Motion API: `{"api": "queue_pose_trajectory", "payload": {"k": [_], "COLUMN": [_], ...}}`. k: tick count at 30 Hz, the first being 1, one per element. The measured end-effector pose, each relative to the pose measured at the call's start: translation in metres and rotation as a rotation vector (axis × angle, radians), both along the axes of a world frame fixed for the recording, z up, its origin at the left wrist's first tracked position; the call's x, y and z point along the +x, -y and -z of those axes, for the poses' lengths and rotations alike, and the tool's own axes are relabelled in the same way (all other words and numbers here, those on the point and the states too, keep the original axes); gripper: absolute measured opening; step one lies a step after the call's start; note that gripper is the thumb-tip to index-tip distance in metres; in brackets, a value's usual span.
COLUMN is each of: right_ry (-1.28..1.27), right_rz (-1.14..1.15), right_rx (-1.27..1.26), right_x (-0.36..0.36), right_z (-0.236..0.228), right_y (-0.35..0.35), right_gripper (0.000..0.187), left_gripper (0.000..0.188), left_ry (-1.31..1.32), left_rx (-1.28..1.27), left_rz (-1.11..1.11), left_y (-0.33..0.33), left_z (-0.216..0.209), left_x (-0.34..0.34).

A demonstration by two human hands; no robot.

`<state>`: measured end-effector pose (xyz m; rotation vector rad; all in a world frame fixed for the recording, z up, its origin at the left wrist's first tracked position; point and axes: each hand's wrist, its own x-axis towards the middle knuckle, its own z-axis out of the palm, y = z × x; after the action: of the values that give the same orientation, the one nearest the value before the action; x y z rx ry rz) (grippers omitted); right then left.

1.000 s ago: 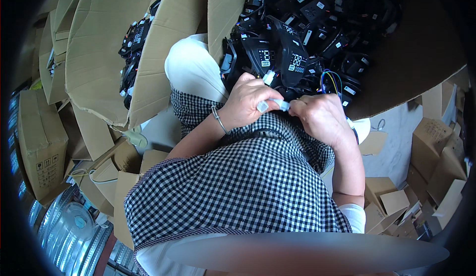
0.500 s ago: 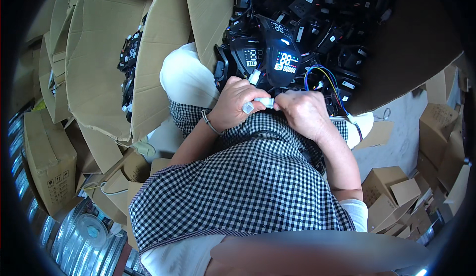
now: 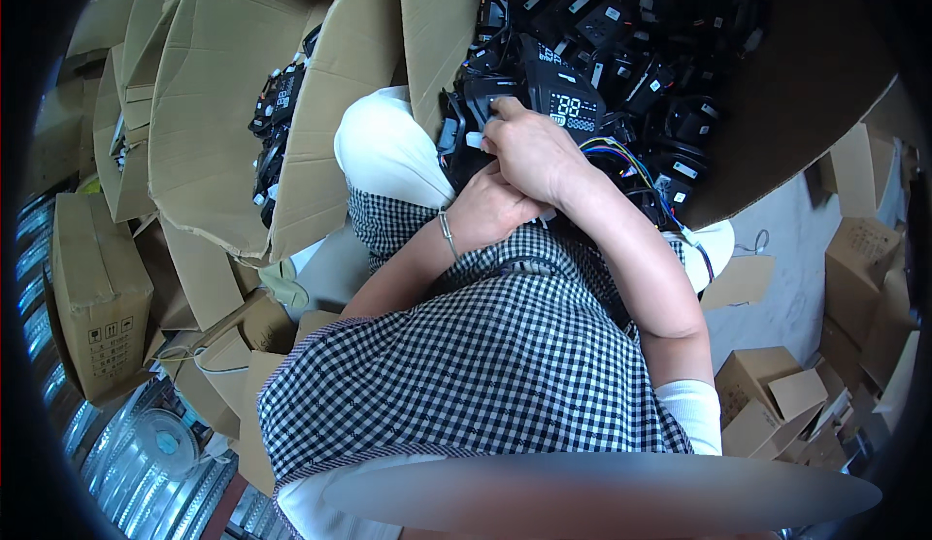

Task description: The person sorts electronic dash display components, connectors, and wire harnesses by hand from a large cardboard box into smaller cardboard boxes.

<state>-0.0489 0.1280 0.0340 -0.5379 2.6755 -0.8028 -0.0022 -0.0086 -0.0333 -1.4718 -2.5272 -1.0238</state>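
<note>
My right hand reaches leftward across my left hand, its fingers bent and closed at a white plug connector. Below it, over my lap, my left hand is closed, its fingertips hidden under the right wrist. A small white bit shows beside the left fingers; what they hold cannot be made out. Just beyond my hands lies a black display unit with white digits showing on its panel. Coloured wires curve out to the right of it.
A large cardboard box in front holds many black display units with cables. Another carton on the left has similar units. Smaller open cartons stand at right. Clear plastic reels lie at lower left.
My right hand has moved left and up, crossing over my left hand to the white plug connector. The display unit's bright, coloured lights have dimmed to white digits.
</note>
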Motion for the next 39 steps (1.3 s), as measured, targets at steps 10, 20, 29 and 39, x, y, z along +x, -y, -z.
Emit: {"api": "queue_pose_trajectory", "payload": {"k": [10,20,29,39], "right_ry": [0.054,0.282,0.673,0.560], "right_rz": [-0.246,0.387,0.259,0.051], "right_rx": [-0.539,-0.738,-0.589,-0.126], "right_x": [0.027,0.064,0.058,0.076], "right_z": [-0.039,-0.032,-0.016,0.007], "right_y": [-0.053,-0.076,-0.067,-0.061], "right_gripper": [0.016,0.023,0.027,0.023], "left_gripper": [0.029,0.029,0.021,0.030], "left_ry": [0.583,0.701,0.507,0.241], "left_rx": [0.743,0.571,0.374,0.014], "left_rz": [-0.123,-0.295,-0.338,-0.068], "left_y": [0.011,0.024,0.024,0.037], "left_z": [-0.022,-0.032,-0.037,-0.023], "left_x": [-0.015,-0.012,-0.007,0.006]}}
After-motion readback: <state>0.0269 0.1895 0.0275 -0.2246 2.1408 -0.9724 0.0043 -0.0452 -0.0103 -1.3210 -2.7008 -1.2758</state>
